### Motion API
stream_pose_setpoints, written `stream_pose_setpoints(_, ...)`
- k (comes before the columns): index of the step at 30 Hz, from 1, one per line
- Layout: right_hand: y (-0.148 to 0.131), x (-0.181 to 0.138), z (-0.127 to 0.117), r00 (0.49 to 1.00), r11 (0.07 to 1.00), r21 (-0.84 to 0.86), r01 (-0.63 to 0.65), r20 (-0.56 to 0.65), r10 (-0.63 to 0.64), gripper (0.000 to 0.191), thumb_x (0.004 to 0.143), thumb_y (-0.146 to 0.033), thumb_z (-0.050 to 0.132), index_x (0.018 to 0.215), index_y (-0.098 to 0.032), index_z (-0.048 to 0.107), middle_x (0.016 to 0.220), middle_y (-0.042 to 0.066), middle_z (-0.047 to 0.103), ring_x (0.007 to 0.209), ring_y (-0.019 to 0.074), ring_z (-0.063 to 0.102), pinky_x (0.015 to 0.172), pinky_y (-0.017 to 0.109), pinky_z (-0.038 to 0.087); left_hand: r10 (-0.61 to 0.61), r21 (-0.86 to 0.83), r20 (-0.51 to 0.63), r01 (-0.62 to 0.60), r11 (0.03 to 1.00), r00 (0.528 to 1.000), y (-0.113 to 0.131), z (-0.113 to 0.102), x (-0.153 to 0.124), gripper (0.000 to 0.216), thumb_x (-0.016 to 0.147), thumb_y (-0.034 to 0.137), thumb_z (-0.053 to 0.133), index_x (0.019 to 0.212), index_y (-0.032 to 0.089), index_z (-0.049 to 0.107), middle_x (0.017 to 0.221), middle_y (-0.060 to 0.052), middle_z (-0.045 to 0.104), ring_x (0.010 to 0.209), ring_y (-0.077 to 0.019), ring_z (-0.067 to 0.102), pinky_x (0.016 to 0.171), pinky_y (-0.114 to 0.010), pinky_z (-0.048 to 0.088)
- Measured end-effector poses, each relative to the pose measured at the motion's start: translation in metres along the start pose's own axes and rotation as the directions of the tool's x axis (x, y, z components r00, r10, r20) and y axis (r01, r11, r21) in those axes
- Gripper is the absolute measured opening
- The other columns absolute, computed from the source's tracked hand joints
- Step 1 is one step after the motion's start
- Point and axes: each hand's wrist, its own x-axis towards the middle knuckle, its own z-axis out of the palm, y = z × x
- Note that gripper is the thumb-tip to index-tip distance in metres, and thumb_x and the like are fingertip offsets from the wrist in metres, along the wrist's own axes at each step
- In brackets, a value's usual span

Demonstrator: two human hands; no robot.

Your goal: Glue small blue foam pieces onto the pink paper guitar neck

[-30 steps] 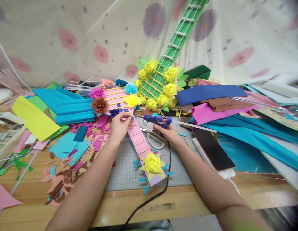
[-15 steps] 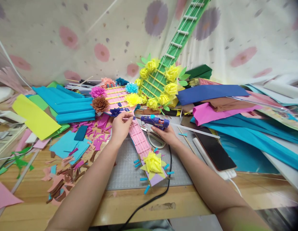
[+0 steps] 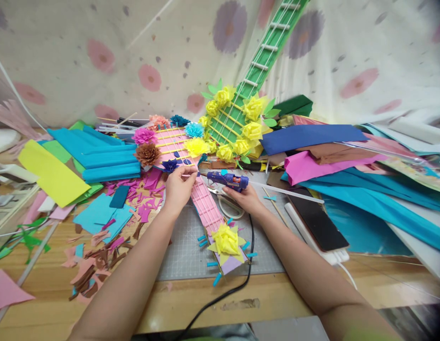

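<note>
Already, flowers [image 3: 196, 147] are decking the pink guitar [image 3: 206, 203] lying over the mat [image 3: 180, 258]; my right hand [image 3: 245, 199] is gripping the glue gun [image 3: 225, 180], my left hand [image 3: 180, 186] is pinching a blue scrap [image 3: 198, 174], apparently not yet glued.

Left hand [image 3: 180, 187] and right hand [image 3: 245, 199] are bare — forearms [image 3: 135, 265] too. A sliver of yellow-green clothing [image 3: 206, 338] shows at the bottom edge.

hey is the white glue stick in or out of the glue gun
Partly in, it appears: the white glue stick juts from the rear of the glue gun.
</note>
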Motion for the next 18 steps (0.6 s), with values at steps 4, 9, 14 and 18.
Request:
stream_pose_setpoints(4,0.004,0.001,-0.002,1.000,0.999,-0.036,0.008,0.025,-0.007,0.040,0.065,-0.053,0.068,0.089,-0.020,0.069,0.091,0.004,0.072,0.083,0.0216,0.065,0.086,0.040,0.049,0.000,-0.002,0.002,0.000,1.000,1.000,-0.001,0.000,0.001,0.014,0.068,0.024,0.064,0.079,0.017,0.066,0.077,-0.002,0.068,0.054,-0.0110,0.061,0.052,-0.022,0.047)
stream_pose_setpoints(9,0.004,0.002,-0.002,0.999,0.999,-0.045,-0.003,0.041,0.005,0.039,0.066,-0.053,0.068,0.088,-0.021,0.070,0.092,0.003,0.072,0.085,0.0233,0.065,0.087,0.042,0.049,-0.010,-0.021,-0.005,0.010,1.000,1.000,-0.001,0.001,0.002,0.014,0.066,0.024,0.065,0.078,0.017,0.067,0.071,-0.001,0.067,0.052,-0.0101,0.060,0.050,-0.021,0.046)
stream_pose_setpoints(14,0.004,0.001,-0.003,0.998,0.998,-0.067,0.014,0.054,-0.010,0.040,0.067,-0.052,0.068,0.092,-0.022,0.070,0.094,0.002,0.071,0.086,0.0229,0.065,0.087,0.042,0.049,-0.126,-0.143,0.023,0.128,0.982,0.992,0.009,0.001,-0.001,0.018,0.061,0.025,0.070,0.076,0.016,0.067,0.059,0.001,0.062,0.046,-0.0083,0.054,0.042,-0.018,0.040)
stream_pose_setpoints(18,0.003,0.002,-0.005,0.999,0.995,-0.098,0.012,0.049,-0.008,0.040,0.068,-0.051,0.067,0.093,-0.021,0.070,0.094,0.003,0.071,0.086,0.0224,0.065,0.085,0.040,0.049,-0.250,-0.269,0.108,0.271,0.924,0.962,0.021,0.000,-0.003,0.028,0.053,0.029,0.076,0.075,0.015,0.066,0.054,0.003,0.058,0.046,-0.0071,0.051,0.040,-0.017,0.035)
